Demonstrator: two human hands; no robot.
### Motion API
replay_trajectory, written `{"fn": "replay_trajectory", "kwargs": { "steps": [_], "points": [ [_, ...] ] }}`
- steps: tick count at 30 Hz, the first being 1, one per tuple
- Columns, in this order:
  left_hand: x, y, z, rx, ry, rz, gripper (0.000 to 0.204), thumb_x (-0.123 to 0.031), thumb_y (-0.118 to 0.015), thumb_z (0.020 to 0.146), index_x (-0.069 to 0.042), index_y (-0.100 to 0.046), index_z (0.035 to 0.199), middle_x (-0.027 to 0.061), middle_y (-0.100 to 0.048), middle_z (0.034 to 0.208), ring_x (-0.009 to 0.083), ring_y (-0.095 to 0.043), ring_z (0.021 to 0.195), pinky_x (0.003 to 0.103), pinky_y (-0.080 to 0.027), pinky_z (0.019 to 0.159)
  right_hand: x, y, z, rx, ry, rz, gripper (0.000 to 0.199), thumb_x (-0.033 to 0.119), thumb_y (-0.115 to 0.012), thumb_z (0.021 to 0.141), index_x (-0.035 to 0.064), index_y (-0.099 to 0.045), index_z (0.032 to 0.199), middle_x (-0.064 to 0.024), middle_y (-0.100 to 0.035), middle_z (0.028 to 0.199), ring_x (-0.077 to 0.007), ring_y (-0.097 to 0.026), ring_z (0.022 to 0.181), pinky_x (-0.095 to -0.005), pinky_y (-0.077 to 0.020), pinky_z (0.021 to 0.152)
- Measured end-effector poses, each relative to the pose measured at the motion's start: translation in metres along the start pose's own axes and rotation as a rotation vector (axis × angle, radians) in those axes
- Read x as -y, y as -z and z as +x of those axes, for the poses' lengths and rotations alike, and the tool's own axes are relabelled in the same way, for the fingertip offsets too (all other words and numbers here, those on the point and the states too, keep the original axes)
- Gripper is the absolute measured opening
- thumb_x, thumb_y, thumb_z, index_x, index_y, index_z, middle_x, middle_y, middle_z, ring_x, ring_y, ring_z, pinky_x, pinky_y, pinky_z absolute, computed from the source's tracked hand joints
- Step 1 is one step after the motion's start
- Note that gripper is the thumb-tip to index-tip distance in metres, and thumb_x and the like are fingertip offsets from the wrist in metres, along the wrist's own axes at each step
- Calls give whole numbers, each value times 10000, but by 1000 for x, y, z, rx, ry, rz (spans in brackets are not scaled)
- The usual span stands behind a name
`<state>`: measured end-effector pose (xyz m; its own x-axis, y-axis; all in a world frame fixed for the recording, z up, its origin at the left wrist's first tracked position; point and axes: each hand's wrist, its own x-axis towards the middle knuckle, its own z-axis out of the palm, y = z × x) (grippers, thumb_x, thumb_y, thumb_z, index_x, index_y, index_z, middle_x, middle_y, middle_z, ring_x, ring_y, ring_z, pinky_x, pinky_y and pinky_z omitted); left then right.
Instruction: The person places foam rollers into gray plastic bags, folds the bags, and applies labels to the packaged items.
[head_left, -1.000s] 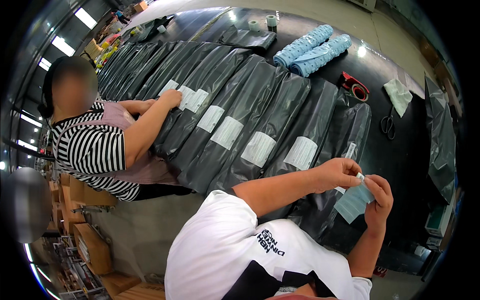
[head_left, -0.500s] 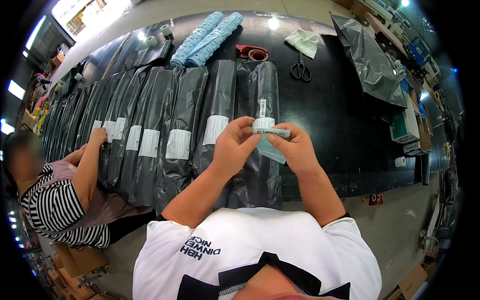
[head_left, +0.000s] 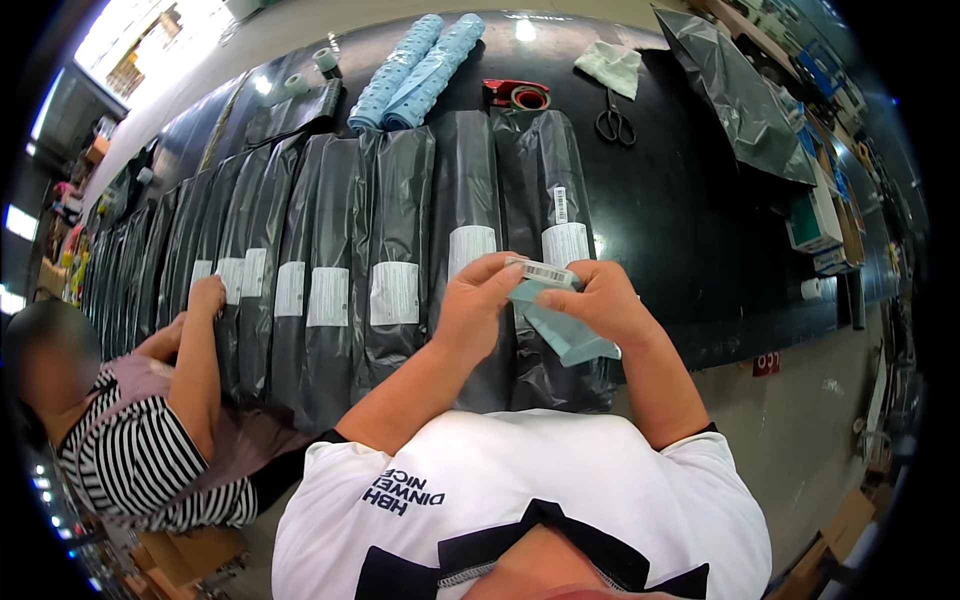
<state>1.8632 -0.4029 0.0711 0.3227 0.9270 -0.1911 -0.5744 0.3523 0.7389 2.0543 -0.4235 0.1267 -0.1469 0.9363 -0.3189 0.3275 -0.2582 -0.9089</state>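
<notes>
A: Two people share this black bench (head_left: 690, 230). At the far left a co-worker in a striped top rests a hand (head_left: 207, 296) flat on the row of dark grey bags (head_left: 330, 250), which overlap edge to edge from the left rim to past the middle.

B: Any bare room there?

A: Hardly; each bag carries a white label (head_left: 393, 293) and only the near edge of the bench shows below them.

B: And the middle?

A: The left hand (head_left: 478, 300) is closed, pinching the end of a small white sticker strip (head_left: 541, 271) between thumb and fingertips. The right hand (head_left: 597, 302) grips the other end and also holds a pale blue-green backing sheet (head_left: 568, 335), which hangs down from the fingers. Both hover above the two rightmost bags, near the bench's front edge; I cannot tell whether they touch the bags.

B: Farther back?

A: Two light blue rolls (head_left: 420, 68) lie side by side near the far edge, then a red tape dispenser (head_left: 518, 94), a pale cloth (head_left: 611, 66) and black scissors (head_left: 614, 122).

B: And right?

A: Open black surface lies right of the last bag, up to a loose grey bag (head_left: 740, 100) and small boxes (head_left: 815, 225) at the right edge.
</notes>
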Motion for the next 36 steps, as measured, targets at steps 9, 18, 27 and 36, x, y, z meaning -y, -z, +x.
{"fn": "replay_trajectory", "kwargs": {
  "steps": [9,18,27,36],
  "points": [
    [-96,101,163,290,193,1005,225,-231,-645,915,-9,-653,952,7,-613,821,76,-515,717,238,-420,634,-27,-67,77,116,381,-501,274,194,-719,793,2,-662,980,-110,-676,1027,-271,-631,945,-367,-503,824],
    [-68,108,224,369,327,1274,174,-178,-671,869,-4,-678,863,42,-644,759,106,-579,667,253,-481,633,-35,-83,114,103,346,-743,365,162,-697,784,12,-636,1110,-106,-646,1185,-325,-589,1105,-401,-482,945],
    [-69,98,223,379,361,1359,207,-208,-666,882,-2,-676,901,52,-669,840,128,-620,765,275,-506,692,-35,-77,122,113,323,-746,347,144,-679,776,-6,-650,1088,-108,-622,1261,-321,-587,1130,-395,-480,961],
    [-82,103,204,405,323,1057,163,-138,-697,852,-23,-651,957,33,-664,897,106,-610,821,253,-488,729,-37,-76,123,99,320,-732,308,158,-674,806,-19,-661,1058,-107,-611,1288,-326,-579,1146,-389,-478,968]
  ]
}}
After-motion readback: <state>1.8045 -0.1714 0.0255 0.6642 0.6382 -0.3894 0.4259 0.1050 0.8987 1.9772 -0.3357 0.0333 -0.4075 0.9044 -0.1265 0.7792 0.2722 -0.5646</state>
